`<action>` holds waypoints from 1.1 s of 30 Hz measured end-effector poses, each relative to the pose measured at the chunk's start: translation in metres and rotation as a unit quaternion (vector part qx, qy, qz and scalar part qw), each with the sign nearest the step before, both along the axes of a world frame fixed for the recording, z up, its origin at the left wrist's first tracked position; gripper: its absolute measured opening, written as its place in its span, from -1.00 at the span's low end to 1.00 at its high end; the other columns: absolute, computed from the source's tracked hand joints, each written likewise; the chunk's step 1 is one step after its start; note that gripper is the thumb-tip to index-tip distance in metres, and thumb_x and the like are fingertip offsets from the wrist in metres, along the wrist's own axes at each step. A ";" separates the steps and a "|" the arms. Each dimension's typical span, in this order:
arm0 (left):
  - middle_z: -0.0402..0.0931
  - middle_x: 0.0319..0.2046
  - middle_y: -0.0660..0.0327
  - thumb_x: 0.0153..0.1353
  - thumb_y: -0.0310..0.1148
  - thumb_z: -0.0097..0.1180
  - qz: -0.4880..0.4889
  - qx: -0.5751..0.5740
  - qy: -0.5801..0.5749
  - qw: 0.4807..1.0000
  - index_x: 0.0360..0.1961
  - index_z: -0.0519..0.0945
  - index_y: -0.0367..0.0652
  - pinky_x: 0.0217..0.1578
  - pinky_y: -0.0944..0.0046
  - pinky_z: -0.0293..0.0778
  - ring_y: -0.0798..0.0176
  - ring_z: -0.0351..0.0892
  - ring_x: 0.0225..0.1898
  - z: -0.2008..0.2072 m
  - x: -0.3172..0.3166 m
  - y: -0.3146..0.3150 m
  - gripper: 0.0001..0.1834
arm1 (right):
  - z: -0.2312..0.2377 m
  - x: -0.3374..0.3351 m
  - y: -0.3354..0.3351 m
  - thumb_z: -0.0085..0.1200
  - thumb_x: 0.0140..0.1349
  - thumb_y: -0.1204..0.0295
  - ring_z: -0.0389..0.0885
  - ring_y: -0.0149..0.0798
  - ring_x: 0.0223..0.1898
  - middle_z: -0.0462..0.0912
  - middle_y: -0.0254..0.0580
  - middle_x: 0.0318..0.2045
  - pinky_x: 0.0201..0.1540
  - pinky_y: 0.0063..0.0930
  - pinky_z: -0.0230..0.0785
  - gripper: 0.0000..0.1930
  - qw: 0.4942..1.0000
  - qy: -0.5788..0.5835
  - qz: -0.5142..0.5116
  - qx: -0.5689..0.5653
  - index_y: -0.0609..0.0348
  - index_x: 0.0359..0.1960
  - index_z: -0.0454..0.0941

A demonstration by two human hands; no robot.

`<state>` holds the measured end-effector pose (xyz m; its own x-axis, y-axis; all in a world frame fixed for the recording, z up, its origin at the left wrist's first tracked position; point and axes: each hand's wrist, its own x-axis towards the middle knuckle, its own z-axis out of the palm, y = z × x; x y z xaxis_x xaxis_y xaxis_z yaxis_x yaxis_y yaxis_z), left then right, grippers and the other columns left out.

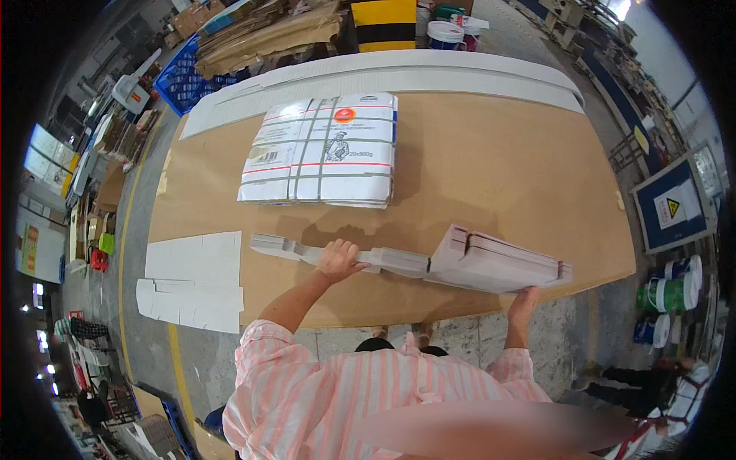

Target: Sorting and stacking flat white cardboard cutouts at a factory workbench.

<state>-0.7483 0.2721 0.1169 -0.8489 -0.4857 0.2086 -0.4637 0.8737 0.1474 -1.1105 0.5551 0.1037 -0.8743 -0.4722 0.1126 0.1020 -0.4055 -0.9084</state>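
A long stack of flat, white-grey die-cut cardboard sheets [498, 264] is tilted up on edge near the table's front. My left hand [337, 261] is closed around its narrower left part, fingers over the upper edge. At the lower right edge, my right hand [524, 303] grips the stack, its fingers partly hidden behind the sheets. Beyond the stack lies a strapped bundle of flattened white printed cartons [318, 153], touched by neither hand.
The brown board tabletop [475, 169] bears white cardboard sheets [192, 280] at the left and long white strips [383, 73] along the far edge. A blue crate [184, 77] and paint buckets [446, 34] stand beyond. More buckets [671, 294] are at the right.
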 end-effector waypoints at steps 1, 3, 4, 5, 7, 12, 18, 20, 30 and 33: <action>0.38 -0.49 0.16 -0.13 0.02 0.19 -0.010 -0.010 0.024 1.000 -0.48 0.40 -0.16 -0.37 0.15 0.32 0.10 0.38 -0.41 0.004 0.002 0.002 -0.54 | -0.002 0.000 -0.005 -0.22 0.27 0.19 0.31 -0.35 -0.06 0.41 -0.24 -0.11 0.03 -0.41 0.10 -0.64 0.999 0.011 -0.030 -0.015 0.24 -0.10 0.37; 0.38 -0.50 0.17 -0.13 0.03 0.18 -0.003 -0.023 0.044 0.999 -0.50 0.39 -0.16 -0.37 0.15 0.32 0.10 0.38 -0.41 0.008 0.007 0.005 -0.54 | -0.010 -0.012 0.001 -0.25 0.27 0.14 0.32 -0.34 -0.05 0.41 -0.25 -0.10 0.04 -0.40 0.10 -0.61 0.999 0.020 -0.007 0.026 0.21 -0.08 0.35; 0.38 -0.50 0.17 -0.11 0.04 0.16 -0.016 -0.009 0.028 0.999 -0.50 0.39 -0.16 -0.37 0.15 0.32 0.10 0.39 -0.41 0.007 0.004 0.003 -0.55 | -0.015 -0.018 0.005 -0.27 0.27 0.10 0.32 -0.33 -0.05 0.40 -0.25 -0.09 0.05 -0.39 0.10 -0.58 0.997 0.034 0.004 0.067 0.18 -0.06 0.32; 0.38 -0.51 0.17 -0.10 0.04 0.15 -0.029 0.005 0.013 0.999 -0.50 0.40 -0.15 -0.36 0.15 0.32 0.10 0.39 -0.41 0.006 0.002 0.002 -0.55 | -0.018 -0.022 0.005 -0.28 0.27 0.11 0.32 -0.33 -0.05 0.41 -0.25 -0.10 0.03 -0.40 0.11 -0.59 0.996 0.048 -0.028 0.072 0.21 -0.09 0.34; 0.39 -0.52 0.17 -0.08 0.05 0.13 -0.036 -0.007 0.014 0.999 -0.49 0.40 -0.15 -0.37 0.16 0.32 0.11 0.40 -0.41 -0.009 0.007 -0.001 -0.56 | -0.016 -0.022 -0.002 -0.29 0.27 0.13 0.32 -0.33 -0.06 0.41 -0.24 -0.12 0.02 -0.41 0.12 -0.59 0.994 0.059 -0.048 0.073 0.25 -0.12 0.37; 0.42 -0.50 0.17 -0.04 0.08 0.06 -0.061 0.000 0.013 0.998 -0.45 0.41 -0.14 -0.39 0.16 0.32 0.12 0.42 -0.40 -0.018 0.008 -0.007 -0.55 | -0.017 -0.022 -0.009 -0.25 0.25 0.09 0.33 -0.31 -0.05 0.41 -0.25 -0.10 0.02 -0.36 0.15 -0.57 0.981 0.038 -0.164 0.095 0.20 -0.07 0.34; 0.41 -0.54 0.18 -0.04 0.06 0.06 -0.099 0.007 0.030 0.995 -0.46 0.40 -0.14 -0.43 0.18 0.35 0.12 0.44 -0.44 -0.013 0.019 -0.013 -0.56 | 0.036 0.028 -0.013 -0.23 0.24 0.07 0.36 -0.20 -0.05 0.40 -0.12 -0.06 0.00 -0.29 0.21 -0.49 0.969 -0.006 -0.226 0.101 0.30 0.00 0.32; 0.50 -0.50 0.09 -0.02 0.18 -0.02 -0.118 0.095 -0.083 0.985 -0.41 0.43 -0.18 -0.37 0.13 0.41 0.06 0.52 -0.35 -0.011 0.032 -0.010 -0.45 | 0.082 0.076 -0.017 -0.17 0.19 0.01 0.36 -0.23 -0.06 0.36 -0.05 -0.01 -0.04 -0.35 0.24 -0.36 0.954 -0.019 -0.222 0.202 0.40 0.07 0.25; 0.52 -0.52 -0.03 -0.03 0.17 0.02 -0.173 0.335 -0.204 0.903 -0.36 0.48 -0.24 -0.42 0.00 0.42 -0.11 0.52 -0.42 0.057 0.140 0.085 -0.41 | 0.066 0.135 0.085 -0.10 0.14 -0.06 0.27 -0.17 0.08 0.28 -0.02 0.09 0.11 -0.38 0.11 -0.26 0.911 -0.114 -0.077 0.389 0.41 0.11 0.20; 0.52 -0.51 -0.04 -0.02 0.16 0.02 -0.174 0.349 -0.207 0.897 -0.36 0.50 -0.24 -0.40 -0.01 0.42 -0.12 0.52 -0.42 0.059 0.178 0.111 -0.41 | 0.029 0.155 0.125 -0.10 0.14 -0.07 0.25 -0.17 0.10 0.26 -0.03 0.11 0.12 -0.35 0.10 -0.25 0.919 -0.113 -0.016 0.377 0.40 0.12 0.18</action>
<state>-0.5698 0.3828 0.1761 -0.9087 -0.0663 -0.4122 -0.3228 0.7377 0.5929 -0.9560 0.6799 0.1322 -0.8498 -0.3151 -0.4226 0.3224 0.3236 -0.8896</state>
